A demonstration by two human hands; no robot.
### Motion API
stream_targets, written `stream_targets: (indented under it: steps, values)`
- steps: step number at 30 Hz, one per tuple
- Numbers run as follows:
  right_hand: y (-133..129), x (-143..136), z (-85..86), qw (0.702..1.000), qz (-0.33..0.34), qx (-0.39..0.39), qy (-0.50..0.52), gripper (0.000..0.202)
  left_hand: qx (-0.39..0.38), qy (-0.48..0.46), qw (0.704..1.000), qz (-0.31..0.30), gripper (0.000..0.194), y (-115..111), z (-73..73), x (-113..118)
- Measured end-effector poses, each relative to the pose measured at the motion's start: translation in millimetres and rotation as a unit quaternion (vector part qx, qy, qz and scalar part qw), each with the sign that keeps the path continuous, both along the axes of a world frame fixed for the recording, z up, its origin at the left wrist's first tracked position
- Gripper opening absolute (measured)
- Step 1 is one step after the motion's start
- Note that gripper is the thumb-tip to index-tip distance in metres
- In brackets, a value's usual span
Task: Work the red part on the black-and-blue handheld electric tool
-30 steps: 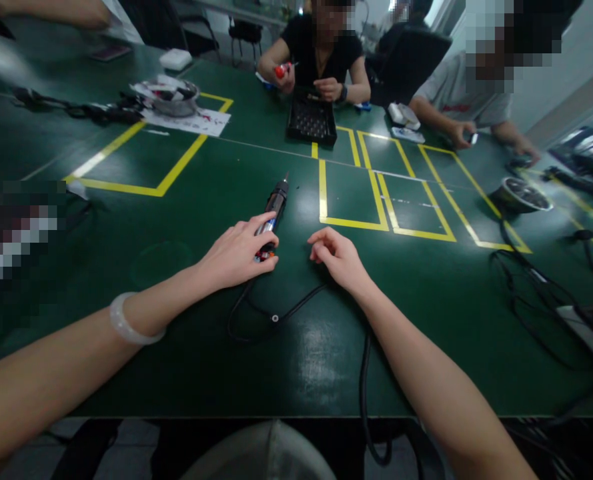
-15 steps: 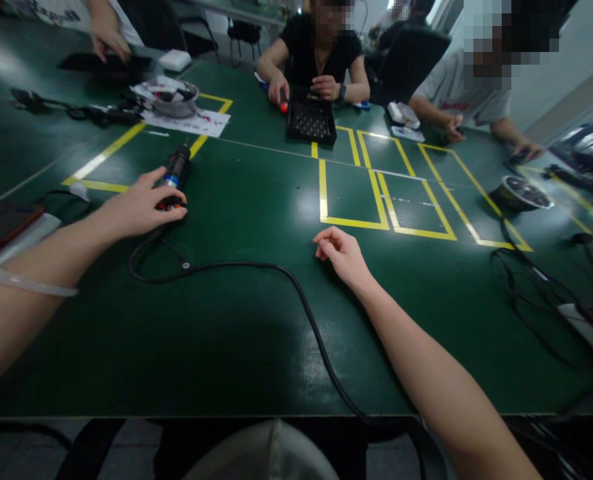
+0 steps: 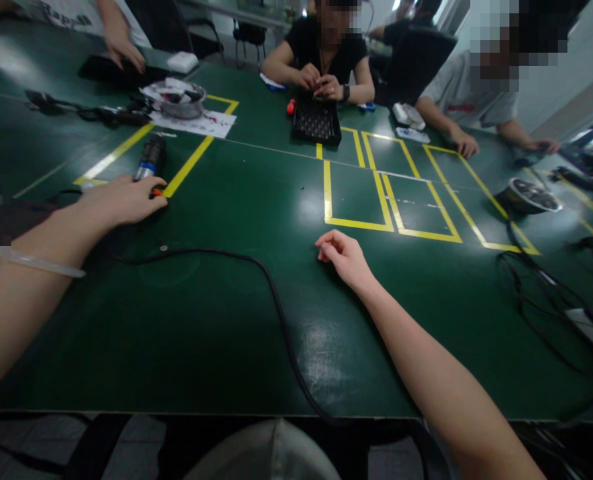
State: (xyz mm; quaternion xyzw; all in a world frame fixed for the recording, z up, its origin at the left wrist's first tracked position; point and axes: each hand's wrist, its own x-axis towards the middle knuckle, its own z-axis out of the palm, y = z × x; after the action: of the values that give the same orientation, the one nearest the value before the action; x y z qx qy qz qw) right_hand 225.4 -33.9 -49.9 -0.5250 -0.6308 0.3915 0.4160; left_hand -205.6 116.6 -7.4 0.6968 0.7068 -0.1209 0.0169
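My left hand (image 3: 129,199) is wrapped over an electric screwdriver (image 3: 151,159), a black tool with a blue ring and a bit of orange near my fingertips. It lies inside a yellow tape outline at the left, its tip pointing away from me; my palm hides the rear part. From it a black cord (image 3: 271,287) curves across the table to the front edge. My right hand (image 3: 343,257) rests on the green table (image 3: 236,200) with its fingers curled in and nothing visible in them, just below the yellow tape frames (image 3: 359,225).
A round metal dish (image 3: 180,100) stands on a paper sheet at the far left. Opposite, a person's hands work above a black tray (image 3: 316,123). A bowl of small parts (image 3: 529,195) and loose cables (image 3: 519,287) are at the right. Other people sit around the table.
My left hand has moved left with the electric screwdriver, into the taped outline, and the cord has shifted left. My right hand stays put. The person opposite has put down a red-ended tool.
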Motion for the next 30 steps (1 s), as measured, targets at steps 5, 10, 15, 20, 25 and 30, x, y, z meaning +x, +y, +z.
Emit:
stream_targets:
  steps: [5, 10, 15, 20, 25, 30]
  values:
    - [1, -2, -1.6, 1.0, 0.006, 0.001, -0.01, 0.014, 0.019, -0.01, 1.0, -0.005, 0.092, -12, 7.3, 10]
    - [-2, -6, 3.5, 0.999, -0.015, 0.014, -0.024, 0.014, 0.033, -0.029, 0.998, -0.036, 0.087, -43, 11.9, 48]
    - [-12, -15, 14.8, 0.994, -0.031, 0.08, -0.069, 0.013, 0.065, -0.024, 0.993, -0.1, 0.071, -83, 9.1, 112]
    - [-19, -21, 20.8, 0.992, -0.008, 0.079, -0.101, 0.013, 0.086, -0.029, 0.981, -0.169, 0.06, -121, 11.3, 179]
    - [-16, -21, 15.0, 0.997, 0.018, 0.033, -0.062, 0.015, 0.074, -0.018, 0.974, -0.213, 0.052, -146, 19.6, 228]
    - [-10, -20, 5.1, 0.999, 0.033, -0.006, -0.019, 0.019, 0.06, -0.035, 0.967, -0.244, 0.048, -156, 18.9, 253]
